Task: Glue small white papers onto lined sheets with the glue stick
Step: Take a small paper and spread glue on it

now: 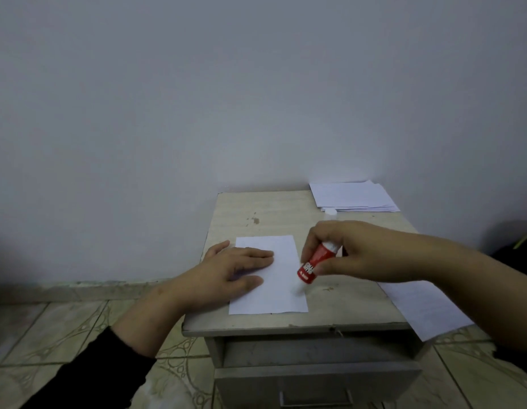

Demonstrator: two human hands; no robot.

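Note:
A small white paper [281, 290] lies flat in the middle of the little table [247, 214]. My left hand [235, 270] rests flat on its left half with straight fingers. My right hand [351, 252] grips a red glue stick [314, 262], tilted, its lower end just above the paper's right edge. The stick's white cap [330, 212] stands on the table behind my right hand. A lined sheet [421, 308] lies at the table's right side, partly under my right forearm and hanging over the edge.
A stack of white sheets [355, 196] sits at the table's back right corner against the wall. The table has a drawer [315, 385] in front. A tiled floor lies to the left and a dark object [513, 240] at the far right.

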